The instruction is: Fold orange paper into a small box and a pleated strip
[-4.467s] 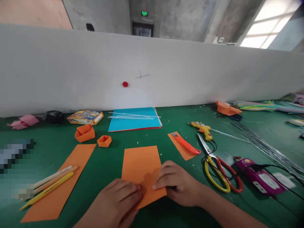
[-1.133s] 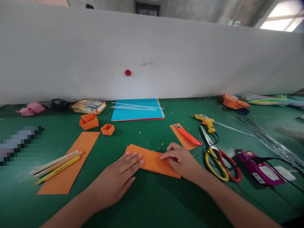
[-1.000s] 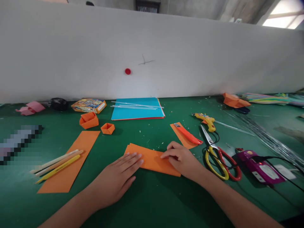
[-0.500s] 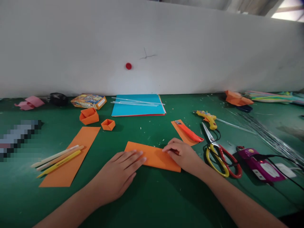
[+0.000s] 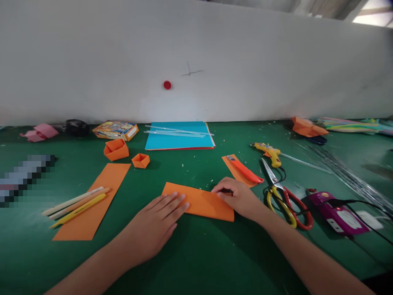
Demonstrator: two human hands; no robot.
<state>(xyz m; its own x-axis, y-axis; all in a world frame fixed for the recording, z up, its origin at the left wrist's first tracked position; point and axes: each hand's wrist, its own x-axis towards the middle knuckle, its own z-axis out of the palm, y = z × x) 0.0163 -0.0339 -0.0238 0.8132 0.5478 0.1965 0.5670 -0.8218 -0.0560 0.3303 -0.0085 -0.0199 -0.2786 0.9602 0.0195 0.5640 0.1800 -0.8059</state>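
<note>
A folded piece of orange paper point(image 5: 201, 202) lies flat on the green table in front of me. My left hand point(image 5: 159, 223) rests on its left end, fingers stretched out and flat. At the paper's upper right edge is my right hand point(image 5: 236, 196), with thumb and fingers bent together in a pinch on it. Just beyond that hand, a red-orange box cutter point(image 5: 245, 170) lies on a small orange paper piece point(image 5: 229, 164). Scissors point(image 5: 281, 196) with one yellow and one red handle lie right of my right wrist.
Left, three pen-like sticks point(image 5: 78, 209) lie across an orange paper strip point(image 5: 112, 180). Behind stand two orange paper boxes point(image 5: 116, 150) and blue sheets point(image 5: 178, 141) against the white wall. A yellow glue gun point(image 5: 268, 153) and a corded purple power adapter point(image 5: 337, 213) lie right.
My right hand's fingers have shifted very slightly along the paper's upper edge. The left hand stays in place on the paper, and the view has moved a touch.
</note>
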